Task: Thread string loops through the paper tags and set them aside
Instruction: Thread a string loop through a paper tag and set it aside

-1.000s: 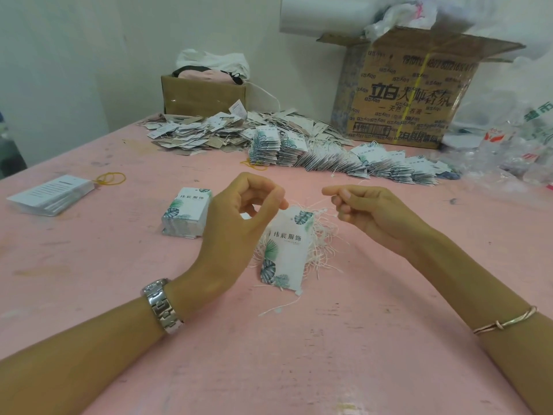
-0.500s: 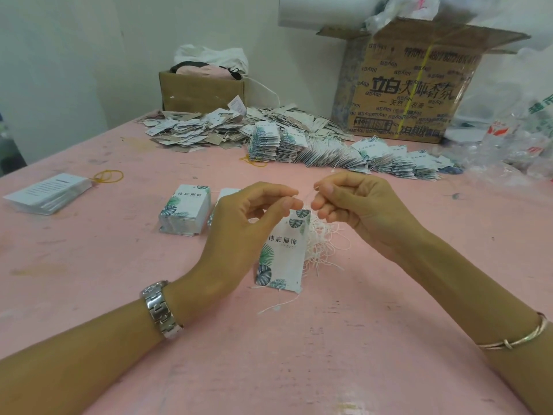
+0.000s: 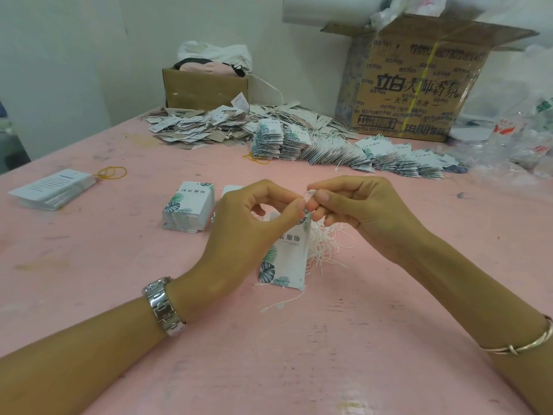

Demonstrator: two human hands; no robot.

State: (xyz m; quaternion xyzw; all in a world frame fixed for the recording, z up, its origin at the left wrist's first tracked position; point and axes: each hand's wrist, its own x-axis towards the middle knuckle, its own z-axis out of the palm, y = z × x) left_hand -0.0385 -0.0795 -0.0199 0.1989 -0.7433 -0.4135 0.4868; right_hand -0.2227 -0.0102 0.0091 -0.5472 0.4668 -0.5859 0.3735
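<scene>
The pink bench (image 3: 299, 369) carries everything, and both bare forearms reach across it from the near edge, converging at centre. The left hand (image 3: 245, 232), wrist bearing 1 metal watch (image 3: 163, 305), is curled, its thumb and forefinger pinching the top of 1 paper tag (image 3: 284, 262). The tag hangs upright below the pinch, printed face toward the camera; whether its lower edge touches the bench cannot be told. The right hand (image 3: 362, 211), forearm bearing 1 thin bangle (image 3: 520, 344), meets the left tip to tip. Its fingers (image 3: 321, 196) are curled and pinch 1 white string loop (image 3: 311, 193) at the tag's top edge. At the far side stand 2 cartons: 1 large printed carton (image 3: 419, 94) at the right and 1 small brown box (image 3: 203, 88) to its left. In front of them lie 1 loose heap of tags (image 3: 197, 127) and 1 fanned row of strung tags (image 3: 344, 151). Nearer are 2 leaf-print tag stacks (image 3: 188, 211), the 2nd largely hidden behind the left hand, and 1 stack of white cards (image 3: 52, 188) at the far left. Just behind the held tag lies 1 tangled bundle of white strings (image 3: 326, 247). Yellow rubber bands (image 3: 112, 172) lie in 2 places; their count cannot be told. 1 stray string (image 3: 279, 304) lies just below the tag.
</scene>
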